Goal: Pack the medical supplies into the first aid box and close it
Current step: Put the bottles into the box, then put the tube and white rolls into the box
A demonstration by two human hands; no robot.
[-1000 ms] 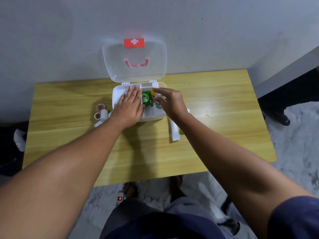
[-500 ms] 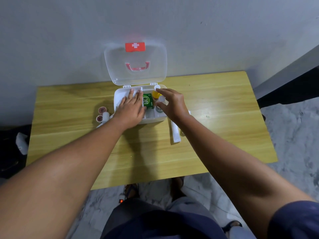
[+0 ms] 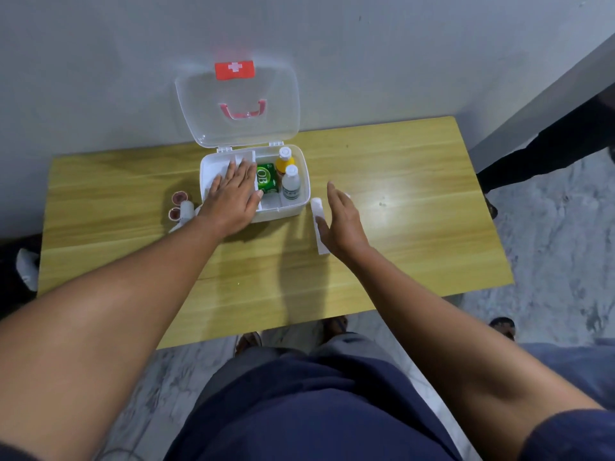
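Observation:
The white first aid box (image 3: pixel 301 181) stands open on the table, its clear lid (image 3: pixel 238 104) leaning up against the wall. Inside lie a green packet (image 3: pixel 266 178), a yellow bottle (image 3: pixel 285 161) and a clear bottle (image 3: pixel 291 185), both white-capped. My left hand (image 3: pixel 233 197) rests flat on the white items in the box's left half, fingers spread. My right hand (image 3: pixel 342 222) hovers open just right of the box, above a long white packet (image 3: pixel 320 224) on the table. Two red tape rolls (image 3: pixel 178 204) and a white roll (image 3: pixel 186 209) lie left of the box.
The wooden table (image 3: pixel 416 227) stands against a grey wall. A person's dark trouser leg (image 3: pixel 549 151) and shoes show at the right. My knees and feet are below the table's near edge.
My right hand has drawn out of the box to the right, leaving the two bottles uncovered inside. My left hand stays flat in the box.

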